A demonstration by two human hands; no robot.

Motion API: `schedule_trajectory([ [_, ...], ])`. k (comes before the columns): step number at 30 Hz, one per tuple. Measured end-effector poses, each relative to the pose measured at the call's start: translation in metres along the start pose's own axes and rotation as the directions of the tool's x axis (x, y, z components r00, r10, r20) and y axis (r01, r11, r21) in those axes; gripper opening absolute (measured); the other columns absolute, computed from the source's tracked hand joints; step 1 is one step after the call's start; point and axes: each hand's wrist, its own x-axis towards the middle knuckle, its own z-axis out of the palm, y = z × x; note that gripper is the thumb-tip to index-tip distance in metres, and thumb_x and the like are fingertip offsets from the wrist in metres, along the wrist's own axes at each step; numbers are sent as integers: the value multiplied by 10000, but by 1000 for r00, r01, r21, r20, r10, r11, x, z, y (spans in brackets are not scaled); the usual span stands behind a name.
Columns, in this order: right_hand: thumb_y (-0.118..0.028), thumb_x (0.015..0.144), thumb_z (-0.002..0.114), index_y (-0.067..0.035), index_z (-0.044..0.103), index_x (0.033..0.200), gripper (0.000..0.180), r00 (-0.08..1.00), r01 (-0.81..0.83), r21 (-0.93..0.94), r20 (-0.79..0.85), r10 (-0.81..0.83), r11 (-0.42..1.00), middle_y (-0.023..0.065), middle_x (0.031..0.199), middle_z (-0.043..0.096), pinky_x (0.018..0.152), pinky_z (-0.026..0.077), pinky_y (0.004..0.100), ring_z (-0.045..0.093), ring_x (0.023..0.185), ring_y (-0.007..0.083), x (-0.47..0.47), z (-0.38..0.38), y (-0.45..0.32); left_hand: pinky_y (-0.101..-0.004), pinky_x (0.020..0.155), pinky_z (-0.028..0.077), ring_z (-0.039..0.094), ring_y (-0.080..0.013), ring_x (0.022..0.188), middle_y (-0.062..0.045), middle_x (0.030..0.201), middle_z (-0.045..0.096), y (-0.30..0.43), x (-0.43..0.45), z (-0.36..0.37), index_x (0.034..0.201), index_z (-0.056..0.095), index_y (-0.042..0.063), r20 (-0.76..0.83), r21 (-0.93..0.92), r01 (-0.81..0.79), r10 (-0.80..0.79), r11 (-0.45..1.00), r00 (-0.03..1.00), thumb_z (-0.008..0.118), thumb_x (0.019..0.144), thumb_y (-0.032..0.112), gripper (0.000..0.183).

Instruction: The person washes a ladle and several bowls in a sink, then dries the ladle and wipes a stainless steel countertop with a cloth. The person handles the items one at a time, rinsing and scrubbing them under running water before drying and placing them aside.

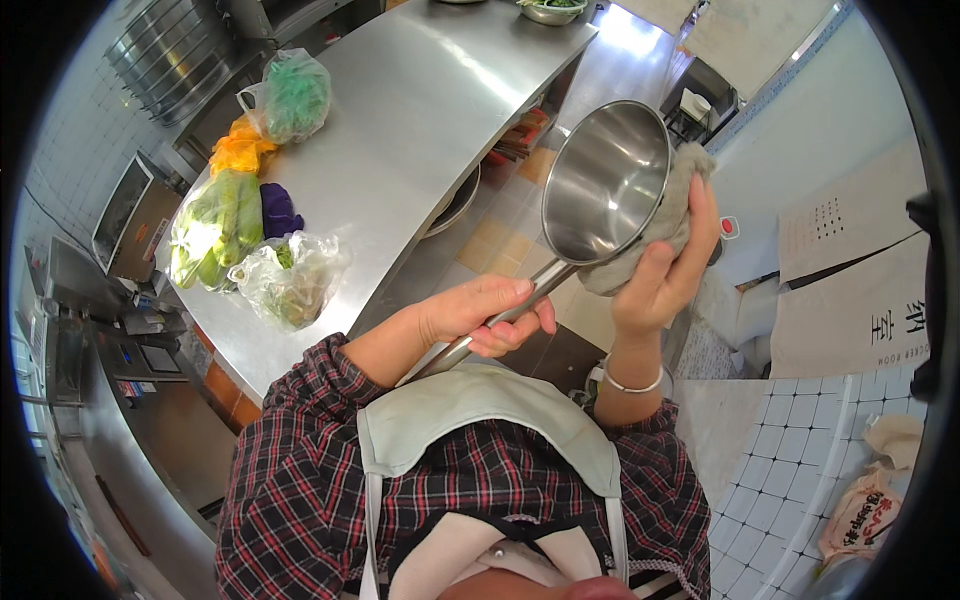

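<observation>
A large stainless steel ladle (606, 176) is held up in front of my chest, its round bowl tilted so the shiny inside faces me. My left hand (487, 313) wraps around its long handle, just below the bowl. A crumpled grey-beige cloth (677, 214) is pressed to the bowl's outer right side by my right hand (667, 277), which has its fingers spread over the fabric. Part of the cloth is hidden behind the bowl. The lower handle end reaches down to my pale apron (480, 394).
A steel worktable (397, 142) curves along the left, bearing a bag of green vegetables (225, 225), a clear bag (296, 281), a green bag (296, 94) and an orange bag (244, 146). A bowl of greens (553, 11) stands at its far end. A fabric curtain (840, 307) hangs right.
</observation>
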Motion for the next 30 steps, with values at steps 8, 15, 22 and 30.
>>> schedule_trajectory([
  [8,-242,961,478,49,561,1182,375,706,-688,592,414,575,420,98,1099,625,875,452,278,599,977,169,53,-20,24,-219,372,289,304,-55,413,21,590,385,-4,-9,10,1060,526,-36,-34,99,50,-47,994,998,331,1004,453,529],
  [15,-247,931,507,12,596,1129,338,553,-728,584,810,197,-359,122,1068,636,818,500,298,618,942,187,6,-2,43,-217,381,288,329,-49,422,12,613,410,-15,-21,10,1087,523,-52,-73,177,17,-4,984,997,364,997,448,532],
  [22,-210,850,563,10,609,1104,339,739,-35,-112,666,101,993,146,1076,615,782,507,330,606,954,228,-40,9,-6,-208,405,296,332,-44,435,10,628,436,-3,-17,2,1118,533,-32,-51,254,-62,77,965,996,392,998,415,484],
  [30,-339,847,524,-31,530,1226,488,679,-274,-147,670,300,950,129,985,617,841,478,363,598,967,231,-80,19,1,-218,435,332,399,-51,479,21,634,468,5,-29,-40,918,548,26,-540,628,31,406,778,737,437,991,340,341],
])
